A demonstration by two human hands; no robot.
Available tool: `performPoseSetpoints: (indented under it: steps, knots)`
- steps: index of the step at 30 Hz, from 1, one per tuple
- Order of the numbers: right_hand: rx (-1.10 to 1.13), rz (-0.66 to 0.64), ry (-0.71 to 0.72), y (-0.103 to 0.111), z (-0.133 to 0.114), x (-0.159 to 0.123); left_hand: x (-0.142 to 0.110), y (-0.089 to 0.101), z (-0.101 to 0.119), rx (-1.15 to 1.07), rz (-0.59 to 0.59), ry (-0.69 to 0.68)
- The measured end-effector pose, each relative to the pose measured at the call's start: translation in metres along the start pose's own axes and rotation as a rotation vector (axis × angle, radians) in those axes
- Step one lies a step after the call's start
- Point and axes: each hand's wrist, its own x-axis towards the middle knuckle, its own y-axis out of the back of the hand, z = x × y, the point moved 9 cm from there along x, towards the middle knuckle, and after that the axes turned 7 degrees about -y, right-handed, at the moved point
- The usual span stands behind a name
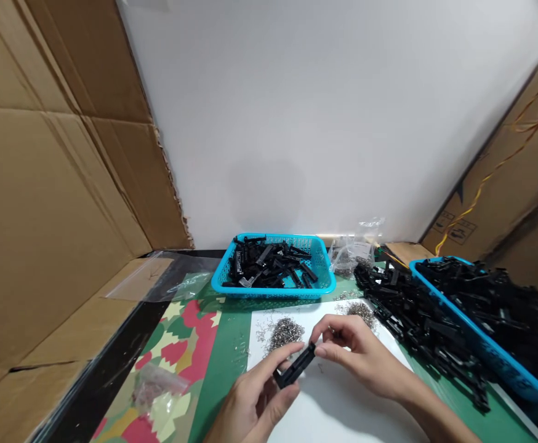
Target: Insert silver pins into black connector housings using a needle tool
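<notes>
My left hand [260, 397] holds a long, narrow black plastic part [297, 367] between thumb and fingers, tilted up to the right, with an open channel along its length. At its upper end, the thumb and forefinger of my right hand [356, 351] close around the tip; whether a tiny piece is also between them is hidden. Just behind my hands, a pile of small shiny metal pieces [286, 333] lies on a white sheet [315, 412]. A second pile of small metal pieces [360, 312] is beyond my right hand.
A blue basket [273, 292] of black parts stands at the back. Loose black parts [417, 320] are heaped at right, beside another full blue basket [495, 363]. Plastic bags [352, 255] lie behind, and another bag [158, 387] at left. Cardboard [66, 184] walls the left side.
</notes>
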Motion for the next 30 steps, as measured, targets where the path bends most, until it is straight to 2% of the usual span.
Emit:
performPoseSetpoints:
  steps: [3,5,8,12,15,18,21,23,25,30]
  knots:
    - [-0.032,0.055,0.056,0.016,-0.011,-0.002,-0.001,-0.003,-0.007,-0.067,0.016,0.073]
    - [-0.093,0.137,0.081,0.038,-0.017,-0.006,0.0,-0.002,-0.007,-0.105,0.054,0.083]
    - [-0.307,0.343,0.077,0.089,-0.024,-0.019,0.002,-0.002,-0.001,-0.088,0.072,0.069]
    - [-0.831,0.649,-0.022,0.164,-0.03,-0.039,0.002,-0.002,0.01,0.018,0.031,0.023]
    - [-0.942,0.725,-0.097,0.204,-0.026,-0.045,0.002,-0.003,0.018,0.099,-0.005,-0.03]
    - [-1.002,0.712,-0.143,0.222,-0.023,-0.041,0.001,-0.006,0.022,0.132,-0.068,-0.07]
    - [-1.046,0.659,-0.154,0.218,-0.024,-0.032,0.001,-0.009,0.024,0.133,-0.101,-0.08]
    - [-1.066,0.616,-0.131,0.205,-0.03,-0.023,0.0,-0.009,0.026,0.141,-0.099,-0.086]
    - [-1.084,0.545,-0.086,0.181,-0.038,-0.01,0.0,-0.01,0.027,0.154,-0.101,-0.09]
    - [-1.192,0.317,0.021,0.097,-0.056,0.042,-0.002,-0.012,0.025,0.174,-0.111,-0.077]
